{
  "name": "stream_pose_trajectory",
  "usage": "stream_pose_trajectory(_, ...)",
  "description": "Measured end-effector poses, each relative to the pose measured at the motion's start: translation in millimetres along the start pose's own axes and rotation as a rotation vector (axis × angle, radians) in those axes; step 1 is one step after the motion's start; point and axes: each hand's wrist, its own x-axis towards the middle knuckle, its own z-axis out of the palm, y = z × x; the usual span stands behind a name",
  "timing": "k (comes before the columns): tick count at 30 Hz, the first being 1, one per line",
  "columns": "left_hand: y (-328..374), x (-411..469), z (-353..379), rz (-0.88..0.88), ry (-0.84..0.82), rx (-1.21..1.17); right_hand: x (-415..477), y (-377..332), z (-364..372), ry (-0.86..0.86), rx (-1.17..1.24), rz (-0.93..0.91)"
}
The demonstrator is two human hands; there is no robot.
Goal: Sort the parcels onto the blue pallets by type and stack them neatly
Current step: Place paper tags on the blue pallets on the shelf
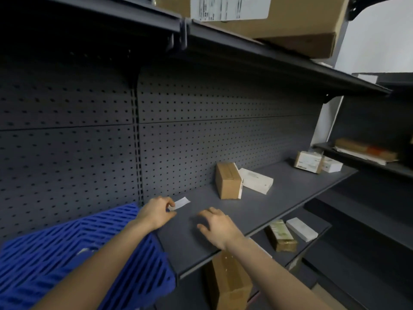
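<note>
A blue slatted pallet [67,249] lies on the dark shelf [279,198] at the lower left. My left hand [156,212] reaches over the pallet's right end and pinches a small white slip of paper [182,202] on the shelf. My right hand [218,227] hovers just above the shelf to its right, fingers spread and holding nothing. Further right on the same shelf stand a brown cardboard parcel [228,181] and a white box [257,180] leaning against it. A labelled brown parcel [309,162] and a small white box [331,164] sit at the shelf's far end.
A perforated dark back panel [89,130] closes the shelf behind. Large cardboard boxes [290,21] overhang from the shelf above. On the lower shelf are a tall brown box [228,285], a green-yellow carton [282,234] and a white box [301,229]. A side shelf [366,153] holds flat parcels.
</note>
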Motion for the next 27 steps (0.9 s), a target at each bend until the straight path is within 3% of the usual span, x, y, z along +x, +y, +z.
stream_pose_trajectory(10, -11, 71, 36, -0.155, -0.063, 0.222, 85, 50, 24, -0.102, 0.095, -0.071)
stream_pose_trajectory(18, -2, 67, 43, -0.144, 0.033, 0.101, 123, 70, 37, -0.096, 0.132, -0.254)
stream_pose_trajectory(27, 23, 2, 32, -0.200, 0.256, -0.018, 129, 51, 45, 0.007, 0.498, -0.413)
